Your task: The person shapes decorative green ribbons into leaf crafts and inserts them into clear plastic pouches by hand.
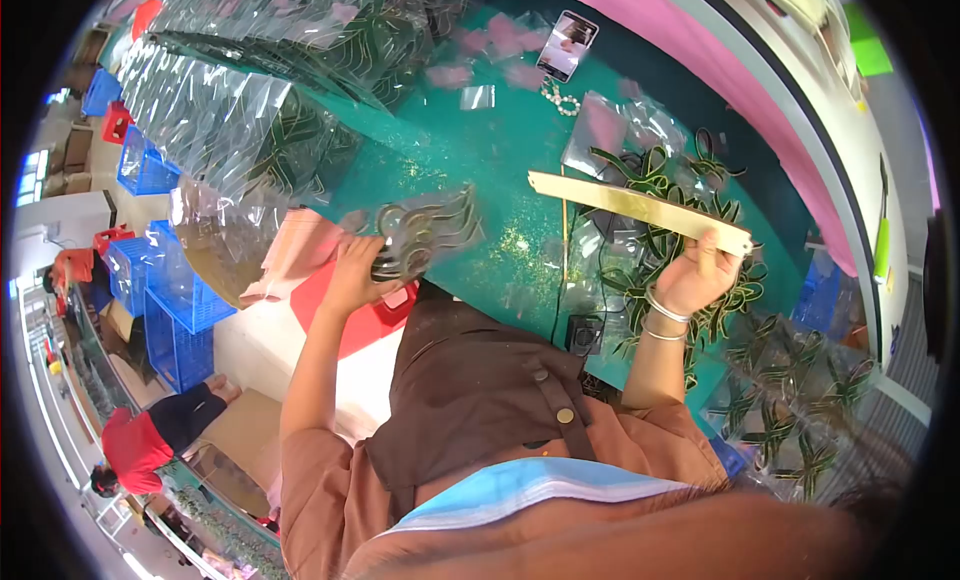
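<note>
My left hand [355,273] is closed on the near end of a clear plastic bag [430,232], held over the table's left edge. Dark green, gold-edged loops show through the bag. My right hand [695,277] grips one end of a flat, gold-coloured strip [640,208], with small holes near its ends. The strip extends leftward above the green table [480,145]. Beneath and around it lies a heap of dark green, gold-edged bows [735,295]. Gold glitter [515,242] is scattered on the tabletop between my hands.
Stacked bagged bows [290,40] cover the table's far left. A phone [568,46] and a beaded strap [560,97] lie at the back. Beside my lap is a red stool [330,310]. Blue crates [180,330] stand on the floor; people work at far left.
</note>
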A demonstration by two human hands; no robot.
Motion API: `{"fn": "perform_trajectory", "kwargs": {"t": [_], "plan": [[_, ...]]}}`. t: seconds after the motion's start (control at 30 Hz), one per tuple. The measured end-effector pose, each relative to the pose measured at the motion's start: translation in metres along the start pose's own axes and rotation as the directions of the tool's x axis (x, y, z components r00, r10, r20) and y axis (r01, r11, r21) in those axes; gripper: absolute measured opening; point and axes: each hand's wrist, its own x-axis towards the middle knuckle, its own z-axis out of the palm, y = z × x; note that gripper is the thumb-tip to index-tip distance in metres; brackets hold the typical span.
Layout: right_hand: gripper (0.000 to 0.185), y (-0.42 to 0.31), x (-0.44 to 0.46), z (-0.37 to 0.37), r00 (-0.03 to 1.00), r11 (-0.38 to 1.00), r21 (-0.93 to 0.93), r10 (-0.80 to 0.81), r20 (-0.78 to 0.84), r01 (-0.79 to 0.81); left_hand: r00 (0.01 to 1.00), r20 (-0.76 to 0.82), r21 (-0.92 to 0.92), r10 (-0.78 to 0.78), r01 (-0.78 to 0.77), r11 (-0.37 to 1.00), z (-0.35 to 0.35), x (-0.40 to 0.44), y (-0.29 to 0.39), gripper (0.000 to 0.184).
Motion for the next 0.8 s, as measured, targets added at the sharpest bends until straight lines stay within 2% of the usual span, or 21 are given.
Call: {"fn": "perform_trajectory", "kwargs": {"t": [0.07,0.2,0.37,0.47,0.5,0.57,0.6,0.63,0.7,0.77,0.8], "plan": [[0.017,0.023,-0.005,-0.017,1.000,0.994,-0.104,0.012,-0.029,-0.015,0.997,-0.072,0.028,0.023,-0.021,0.999,0.000,-0.004,-0.002,0.066],[0.021,0.033,0.000,-0.015,0.984,0.966,-0.189,0.167,-0.061,-0.175,0.996,-0.086,-0.001,0.005,-0.005,1.000,-0.005,-0.001,0.004,0.065],[0.018,0.039,-0.003,-0.012,0.953,0.944,-0.135,0.298,-0.050,-0.303,0.997,-0.081,0.026,0.013,-0.010,1.000,-0.001,0.001,0.002,0.067],[0.020,0.043,-0.034,-0.005,0.971,0.953,-0.260,0.196,0.139,-0.156,0.997,-0.079,0.062,-0.013,0.018,0.998,0.005,-0.003,-0.003,0.067],[0.024,0.042,-0.044,-0.001,0.970,0.956,-0.288,0.120,0.209,-0.056,0.997,-0.077,0.064,-0.011,0.016,0.998,0.006,-0.002,-0.004,0.067],[0.022,0.041,-0.050,0.012,0.910,0.923,-0.275,-0.148,0.387,0.267,0.996,-0.091,0.054,0.005,0.000,0.999,0.007,-0.003,-0.006,0.067],[0.035,0.037,-0.051,0.010,0.901,0.933,-0.290,-0.074,0.428,0.215,0.996,-0.092,0.057,0.004,0.002,0.998,0.004,-0.001,-0.002,0.067],[0.035,0.037,-0.051,0.014,0.901,0.934,-0.287,-0.074,0.428,0.213,0.998,-0.062,0.059,-0.011,0.014,0.998,0.001,0.000,0.001,0.068],[0.037,0.031,-0.045,0.031,0.938,0.954,-0.217,-0.129,0.321,0.206,0.999,-0.036,0.062,-0.028,0.030,0.998,-0.003,0.009,0.013,0.070],[0.033,0.011,-0.041,0.047,0.957,0.987,-0.021,-0.150,0.250,0.160,1.000,-0.008,0.150,0.015,-0.014,0.989,-0.007,0.027,0.034,0.077],[0.031,0.001,-0.038,0.053,0.930,0.976,0.029,-0.212,0.299,0.214,0.989,0.121,0.193,-0.079,0.055,0.980,-0.011,0.037,0.047,0.082]]}}
